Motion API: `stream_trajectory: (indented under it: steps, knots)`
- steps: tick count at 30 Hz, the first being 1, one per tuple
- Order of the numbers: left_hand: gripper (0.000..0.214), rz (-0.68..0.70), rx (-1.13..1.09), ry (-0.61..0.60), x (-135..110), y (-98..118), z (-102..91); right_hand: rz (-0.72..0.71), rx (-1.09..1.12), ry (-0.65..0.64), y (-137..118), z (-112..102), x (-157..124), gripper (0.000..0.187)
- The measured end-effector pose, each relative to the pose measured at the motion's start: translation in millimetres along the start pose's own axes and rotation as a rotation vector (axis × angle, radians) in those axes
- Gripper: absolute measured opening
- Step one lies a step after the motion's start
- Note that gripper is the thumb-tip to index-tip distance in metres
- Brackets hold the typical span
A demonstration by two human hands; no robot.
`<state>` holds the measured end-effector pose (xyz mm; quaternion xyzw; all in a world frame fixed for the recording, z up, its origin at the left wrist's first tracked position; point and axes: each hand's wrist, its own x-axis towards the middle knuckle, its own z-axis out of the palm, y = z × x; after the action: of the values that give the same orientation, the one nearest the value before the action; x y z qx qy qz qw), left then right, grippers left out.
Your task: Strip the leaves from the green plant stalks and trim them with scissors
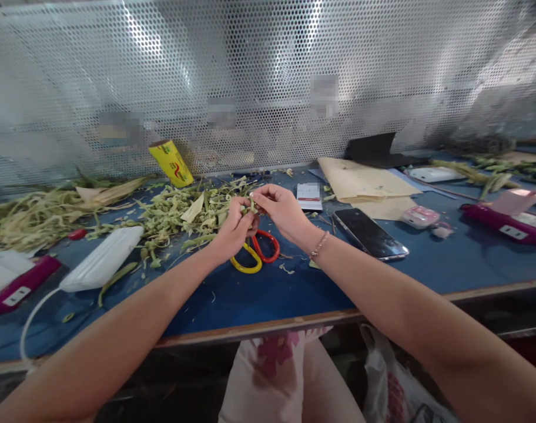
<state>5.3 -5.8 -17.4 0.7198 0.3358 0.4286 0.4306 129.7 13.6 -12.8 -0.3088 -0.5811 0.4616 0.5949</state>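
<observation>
Head camera, looking forward and down

It sits close above the blue-topped work table [471,258], facing the perforated metal back screen [268,76]; both forearms reach in from the bottom edge.

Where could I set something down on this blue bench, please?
Bare blue table runs along the front edge, below the scissors, and right of the phone. Crowded: the leaf scraps behind both hands, the envelopes.
</observation>
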Motion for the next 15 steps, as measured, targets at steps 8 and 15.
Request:
stream_trajectory:
  steps: [8, 15]
  knots:
    - [0.019, 0.049, 0.081, 0.111, 0.4, -11.9, 0.4, -0.02, 0.007, 0.0, 2.5, 0.9, -0.5, 0.014]
    - [0.026, 0.166, 0.293, 0.13, -0.4, -13.3, -4.1, -0.087, -0.044, 0.02, 7.3, 3.4, -3.0, 0.011]
